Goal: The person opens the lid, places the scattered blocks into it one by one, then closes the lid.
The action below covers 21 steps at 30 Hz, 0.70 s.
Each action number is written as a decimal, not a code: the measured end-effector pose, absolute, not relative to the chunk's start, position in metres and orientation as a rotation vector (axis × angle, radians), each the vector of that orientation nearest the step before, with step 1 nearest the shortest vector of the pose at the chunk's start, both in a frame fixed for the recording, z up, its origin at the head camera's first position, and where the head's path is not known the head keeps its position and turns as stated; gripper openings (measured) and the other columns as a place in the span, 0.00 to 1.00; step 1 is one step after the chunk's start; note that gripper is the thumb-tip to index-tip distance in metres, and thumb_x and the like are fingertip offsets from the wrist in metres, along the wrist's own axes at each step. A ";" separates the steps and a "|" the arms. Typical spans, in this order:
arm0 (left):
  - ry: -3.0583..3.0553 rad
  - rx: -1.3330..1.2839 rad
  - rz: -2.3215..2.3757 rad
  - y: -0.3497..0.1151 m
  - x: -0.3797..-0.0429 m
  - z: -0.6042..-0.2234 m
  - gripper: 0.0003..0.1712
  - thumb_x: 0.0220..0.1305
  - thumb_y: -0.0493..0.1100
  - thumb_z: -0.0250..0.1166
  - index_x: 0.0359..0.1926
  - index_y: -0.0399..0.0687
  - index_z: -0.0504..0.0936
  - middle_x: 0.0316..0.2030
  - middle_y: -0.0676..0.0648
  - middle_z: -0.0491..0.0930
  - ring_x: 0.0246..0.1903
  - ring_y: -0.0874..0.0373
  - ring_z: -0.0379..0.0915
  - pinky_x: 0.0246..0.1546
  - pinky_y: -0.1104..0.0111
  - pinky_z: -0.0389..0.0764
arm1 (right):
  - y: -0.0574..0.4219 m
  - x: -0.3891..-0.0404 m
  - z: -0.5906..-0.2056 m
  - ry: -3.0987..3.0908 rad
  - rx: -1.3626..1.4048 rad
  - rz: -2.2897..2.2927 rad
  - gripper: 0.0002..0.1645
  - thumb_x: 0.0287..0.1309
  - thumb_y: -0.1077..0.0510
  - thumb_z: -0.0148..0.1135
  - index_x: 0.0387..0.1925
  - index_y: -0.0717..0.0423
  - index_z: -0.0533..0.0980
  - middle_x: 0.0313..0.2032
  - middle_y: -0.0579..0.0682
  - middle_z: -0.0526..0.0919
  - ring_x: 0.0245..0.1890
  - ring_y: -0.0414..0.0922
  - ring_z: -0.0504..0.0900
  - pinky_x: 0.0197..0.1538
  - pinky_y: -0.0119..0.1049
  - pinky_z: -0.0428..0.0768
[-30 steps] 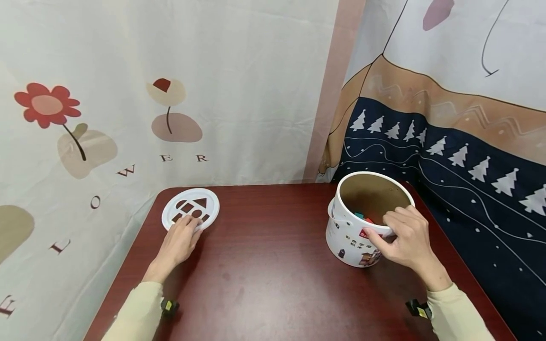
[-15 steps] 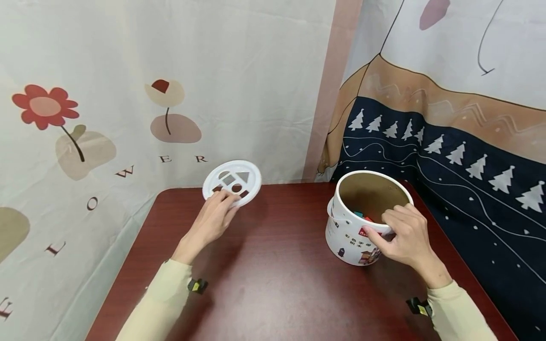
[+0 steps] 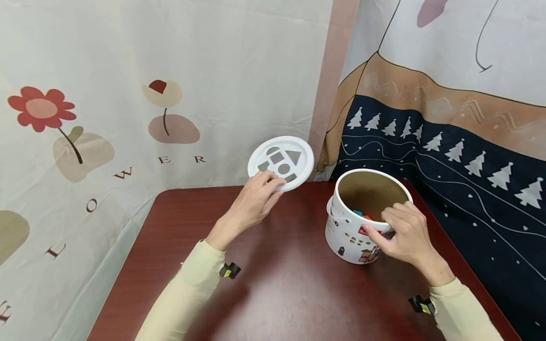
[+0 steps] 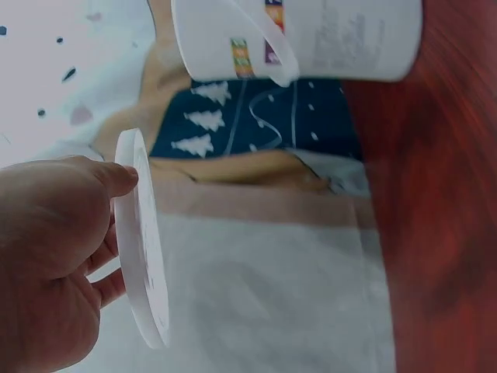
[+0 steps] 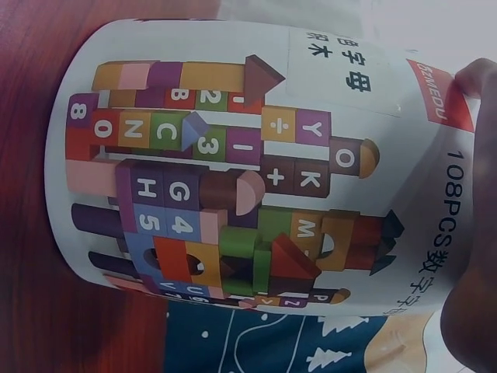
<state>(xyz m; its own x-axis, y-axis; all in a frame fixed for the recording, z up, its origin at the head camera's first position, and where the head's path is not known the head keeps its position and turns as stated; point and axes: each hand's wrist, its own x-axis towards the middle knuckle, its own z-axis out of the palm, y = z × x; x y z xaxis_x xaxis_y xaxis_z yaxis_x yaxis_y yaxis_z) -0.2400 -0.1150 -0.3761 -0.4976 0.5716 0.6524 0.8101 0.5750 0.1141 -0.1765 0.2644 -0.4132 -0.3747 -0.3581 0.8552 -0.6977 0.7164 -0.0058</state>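
Note:
My left hand (image 3: 251, 201) pinches the near edge of a round white lid (image 3: 304, 163) with shaped cut-outs, raised over the back of the table. In the left wrist view the lid (image 4: 140, 249) is seen edge-on, thumb on one face and fingers behind. A white toy-block bucket (image 3: 347, 241) stands uncovered at the right, a few coloured blocks (image 3: 362, 215) visible inside. My right hand (image 3: 405, 232) grips its near right rim, thumb outside and fingers over the edge. Printed letter and number blocks cover the bucket's side (image 5: 233, 179) in the right wrist view.
The dark red-brown table (image 3: 273, 284) reaches back to a pale printed curtain (image 3: 239, 71). A navy curtain with white trees (image 3: 477, 213) hangs along the right edge. The bucket's white handle (image 4: 268, 39) hangs down its side.
My left hand has lifted the lid off the table's back left and carried it up and rightward toward the bucket. The right hand has stayed on the bucket's rim.

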 end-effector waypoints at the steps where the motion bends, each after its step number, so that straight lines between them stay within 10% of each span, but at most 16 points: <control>1: -2.233 -1.115 -0.563 -0.110 -0.240 -0.374 0.11 0.68 0.36 0.66 0.49 0.39 0.85 0.45 0.42 0.79 0.42 0.48 0.72 0.45 0.55 0.74 | 0.265 -0.176 -0.413 -2.000 0.811 0.466 0.32 0.53 0.37 0.64 0.09 0.49 0.61 0.13 0.40 0.57 0.18 0.43 0.59 0.26 0.41 0.57; 10: -2.156 -1.242 -0.576 -0.068 -0.239 -0.358 0.11 0.70 0.37 0.65 0.50 0.41 0.86 0.44 0.45 0.79 0.44 0.52 0.72 0.48 0.59 0.73 | 0.275 -0.174 -0.413 -2.072 0.873 0.677 0.22 0.43 0.46 0.75 0.21 0.56 0.73 0.23 0.46 0.74 0.30 0.46 0.68 0.40 0.39 0.61; 21: -2.093 -1.399 -0.677 -0.021 -0.229 -0.351 0.13 0.69 0.39 0.67 0.52 0.43 0.88 0.45 0.48 0.80 0.45 0.56 0.73 0.50 0.64 0.73 | 0.283 -0.163 -0.398 -1.996 0.676 0.851 0.33 0.59 0.47 0.65 0.48 0.77 0.77 0.51 0.71 0.77 0.56 0.58 0.73 0.66 0.31 0.65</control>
